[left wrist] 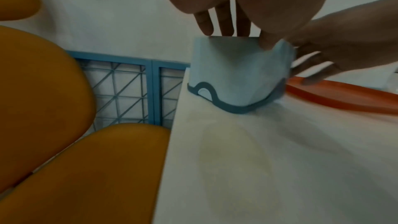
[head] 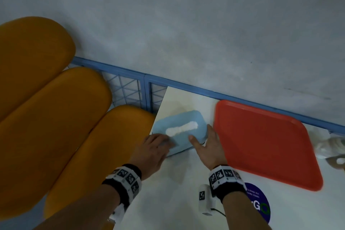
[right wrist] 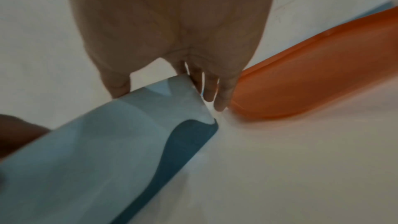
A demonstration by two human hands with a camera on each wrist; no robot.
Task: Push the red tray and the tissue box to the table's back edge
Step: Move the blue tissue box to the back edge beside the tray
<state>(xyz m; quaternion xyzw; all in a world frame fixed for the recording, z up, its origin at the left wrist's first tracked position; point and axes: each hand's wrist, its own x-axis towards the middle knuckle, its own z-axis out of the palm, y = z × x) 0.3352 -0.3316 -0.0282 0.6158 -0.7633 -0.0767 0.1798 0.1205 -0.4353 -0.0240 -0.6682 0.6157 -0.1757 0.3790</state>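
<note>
Bracketing the pale blue cardboard tissue box (head: 182,131) near the white table's (head: 177,192) left edge, my left hand (head: 151,152) lays straight fingers on its near corner while my right hand (head: 208,150), fingers extended, presses its right end. Bare tabletop lies between box and the blue-framed back edge. Just right, the flat red plastic tray (head: 265,145) already nears that edge. My left wrist view alone shows the box's dark wavy base band (left wrist: 234,108).
</note>
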